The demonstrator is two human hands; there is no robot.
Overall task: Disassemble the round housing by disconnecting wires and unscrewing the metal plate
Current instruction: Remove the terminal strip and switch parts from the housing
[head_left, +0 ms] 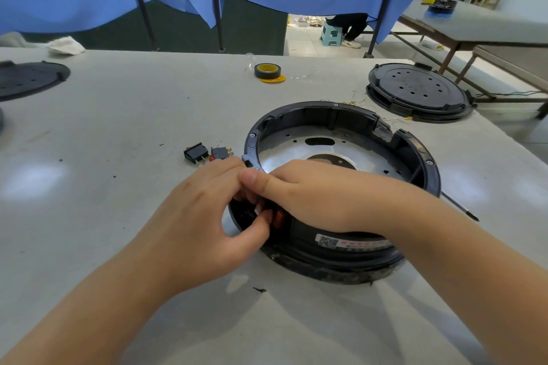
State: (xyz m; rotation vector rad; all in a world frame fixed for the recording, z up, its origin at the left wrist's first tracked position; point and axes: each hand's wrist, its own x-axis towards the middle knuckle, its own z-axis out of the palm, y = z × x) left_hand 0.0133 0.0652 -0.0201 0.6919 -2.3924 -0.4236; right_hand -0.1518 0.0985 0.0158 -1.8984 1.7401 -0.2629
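Note:
A round black housing (415,151) lies on the white table, open side up, with a silver metal plate (284,145) inside it. At its near-left wall sits a red rocker switch (278,218). My left hand (207,216) pinches at that switch from outside, thumb under it. My right hand (314,195) reaches over the rim and grips the same spot from inside, fingers hidden. Wires there are hidden by my hands.
Two loose black switches (195,152) (221,153) lie left of the housing. A screwdriver tip (462,207) pokes out at its right. A tape roll (267,70) sits farther back. More round housings rest at back right (418,92) and far left (26,78).

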